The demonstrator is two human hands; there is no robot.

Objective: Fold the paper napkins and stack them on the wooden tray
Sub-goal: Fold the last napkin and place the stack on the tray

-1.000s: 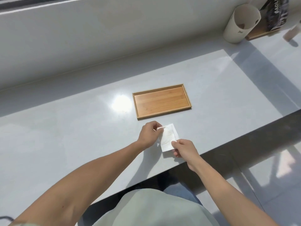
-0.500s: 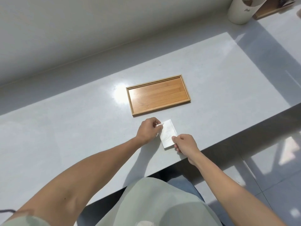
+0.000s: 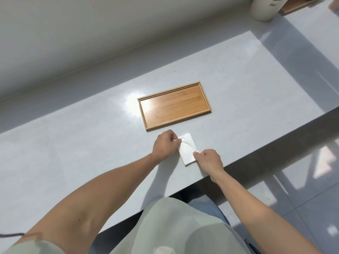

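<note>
A small white paper napkin [image 3: 187, 150] lies folded on the pale grey counter, just in front of the wooden tray [image 3: 174, 105]. My left hand [image 3: 164, 144] pinches the napkin's far left corner. At its near right edge, my right hand [image 3: 210, 161] pinches it too. The tray is a shallow bamboo rectangle with a raised rim and nothing lies in it. Only this one napkin is in view.
A white cylindrical container [image 3: 265, 8] stands at the far right of the counter [image 3: 73, 143], beside a wooden board edge [image 3: 297, 5]. The counter's front edge runs diagonally close behind my right hand. A white wall rises behind the counter. Tiled floor lies to the right.
My head has tilted down, so the tray and container sit higher in view. Both hands stay pinched on the napkin in nearly the same place; the napkin looks slightly more creased.
</note>
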